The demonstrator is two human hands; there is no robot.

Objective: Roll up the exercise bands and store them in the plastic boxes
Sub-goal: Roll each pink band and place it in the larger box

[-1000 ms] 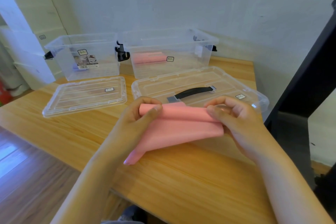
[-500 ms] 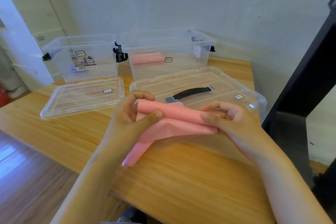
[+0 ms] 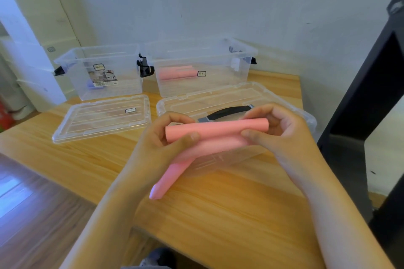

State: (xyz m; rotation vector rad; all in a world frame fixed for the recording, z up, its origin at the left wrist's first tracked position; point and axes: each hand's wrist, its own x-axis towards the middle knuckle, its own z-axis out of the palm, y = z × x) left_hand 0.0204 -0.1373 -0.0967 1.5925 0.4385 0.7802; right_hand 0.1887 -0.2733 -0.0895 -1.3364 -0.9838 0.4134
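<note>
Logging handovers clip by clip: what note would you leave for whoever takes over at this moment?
Hands: left hand and right hand both grip the pink band over the table. Its top is rolled and a loose tail hangs down.
Boxes: right box, open, holds a stored pink roll. Left box, open, holds something purple, unclear what. Left lid and right lid lie in front.
Left to do: finish the roll, put it in a box.
</note>
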